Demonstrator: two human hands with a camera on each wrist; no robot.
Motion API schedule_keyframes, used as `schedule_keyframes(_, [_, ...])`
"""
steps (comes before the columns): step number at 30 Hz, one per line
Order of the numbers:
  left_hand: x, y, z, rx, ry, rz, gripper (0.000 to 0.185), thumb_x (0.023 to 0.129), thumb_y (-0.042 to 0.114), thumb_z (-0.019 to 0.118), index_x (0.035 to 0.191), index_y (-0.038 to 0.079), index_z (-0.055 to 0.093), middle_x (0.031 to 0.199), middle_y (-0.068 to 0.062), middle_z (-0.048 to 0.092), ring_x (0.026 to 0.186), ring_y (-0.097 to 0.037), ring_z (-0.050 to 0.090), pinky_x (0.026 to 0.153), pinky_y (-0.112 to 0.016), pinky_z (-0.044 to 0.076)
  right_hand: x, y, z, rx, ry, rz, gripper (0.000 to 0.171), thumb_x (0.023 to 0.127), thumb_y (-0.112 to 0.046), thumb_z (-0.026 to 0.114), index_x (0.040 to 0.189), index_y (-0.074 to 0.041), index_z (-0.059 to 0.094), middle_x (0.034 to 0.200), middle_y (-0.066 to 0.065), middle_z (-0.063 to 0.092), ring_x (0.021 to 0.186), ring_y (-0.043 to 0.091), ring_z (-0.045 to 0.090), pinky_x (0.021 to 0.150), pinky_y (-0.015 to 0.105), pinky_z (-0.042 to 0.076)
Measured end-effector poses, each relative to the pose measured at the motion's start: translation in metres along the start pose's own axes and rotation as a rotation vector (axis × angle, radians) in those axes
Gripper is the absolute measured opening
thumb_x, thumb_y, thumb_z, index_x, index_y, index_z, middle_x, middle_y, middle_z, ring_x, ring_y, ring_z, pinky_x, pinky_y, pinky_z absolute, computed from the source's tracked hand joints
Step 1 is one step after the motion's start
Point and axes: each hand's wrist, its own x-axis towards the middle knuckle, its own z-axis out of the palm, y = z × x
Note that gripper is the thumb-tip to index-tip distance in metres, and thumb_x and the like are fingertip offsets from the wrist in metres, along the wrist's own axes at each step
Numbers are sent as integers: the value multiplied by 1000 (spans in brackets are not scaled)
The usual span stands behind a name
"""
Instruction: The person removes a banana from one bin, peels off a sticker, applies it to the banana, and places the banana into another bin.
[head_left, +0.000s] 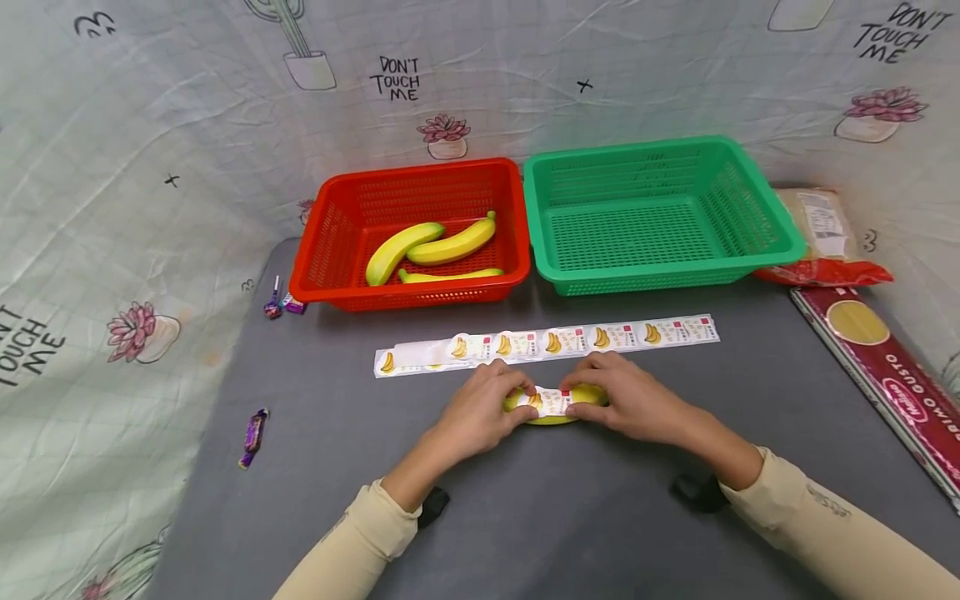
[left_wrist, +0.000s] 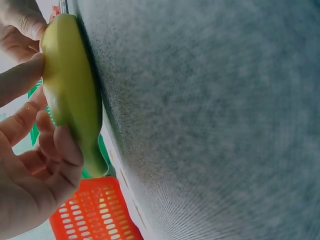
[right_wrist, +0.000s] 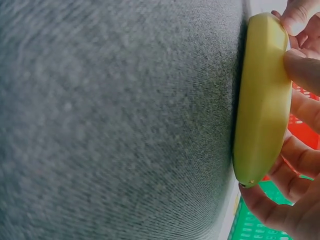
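Observation:
A yellow banana lies on the grey table between the two hands, with a white label bearing a banana picture across its top. My left hand grips the left part of the banana, thumb on the near side and index finger on the far side, right at the label's edge. On the other end, my right hand holds the banana the same way, its thumb and index fingertips at the label's right edge. The right wrist view shows the banana with fingers along its upper side and one fingertip near its tip.
Behind the hands lie strips of banana labels. Farther back, a red basket contains three bananas, beside a green basket. Wrapped candies lie at left; a long dark-red package and a plastic bag are at right.

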Motion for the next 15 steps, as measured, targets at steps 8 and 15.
schedule_keyframes(8, [0,0,1,10,34,-7,22,88,35,81,106,24,74,111,0,55,103,-22,46,68,-35,45,1,6,-15,88,11,1,29,92,-31,77,117,-17,74,111,-4,70,103,15,64,91,41,52])
schedule_keyframes(15, [-2,-3,-1,-5,36,-20,23,87,35,81,107,25,74,114,0,57,106,-23,46,73,-38,46,-5,39,-112,247,323,262,27,99,-24,68,123,-12,71,98,-10,71,82,5,61,71,21,49])
